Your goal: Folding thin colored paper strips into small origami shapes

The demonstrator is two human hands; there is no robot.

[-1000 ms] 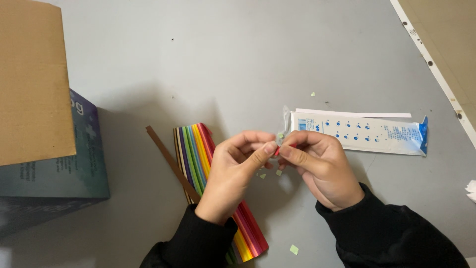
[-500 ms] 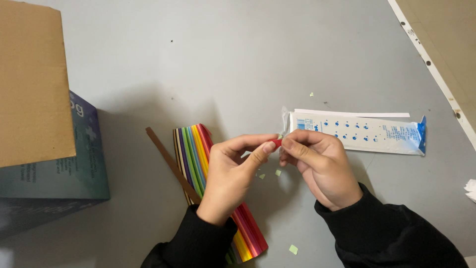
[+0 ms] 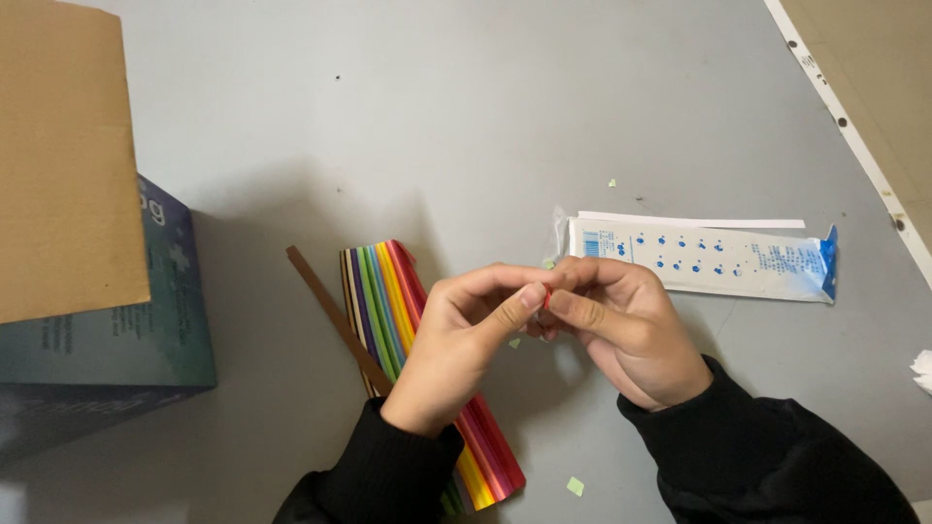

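Observation:
My left hand (image 3: 464, 342) and my right hand (image 3: 626, 325) meet over the grey table (image 3: 485, 126), fingertips pinched together on a small red folded paper piece (image 3: 548, 296), mostly hidden between the fingers. Under my left wrist lies a fanned stack of rainbow-coloured paper strips (image 3: 388, 301), running toward the front edge. A single brown strip (image 3: 335, 315) lies just left of the stack. Behind my right hand rests a long white and blue plastic wrapper (image 3: 709, 257).
A brown cardboard flap (image 3: 63, 165) and a dark teal box (image 3: 126, 344) stand at the left. Small green paper scraps (image 3: 576, 485) are scattered on the table. A pale strip with holes (image 3: 845, 126) runs along the right edge beside a tan floor.
Both hands stay together over the same spot; the fingers have shifted slightly, working the small red piece. Nothing else has moved.

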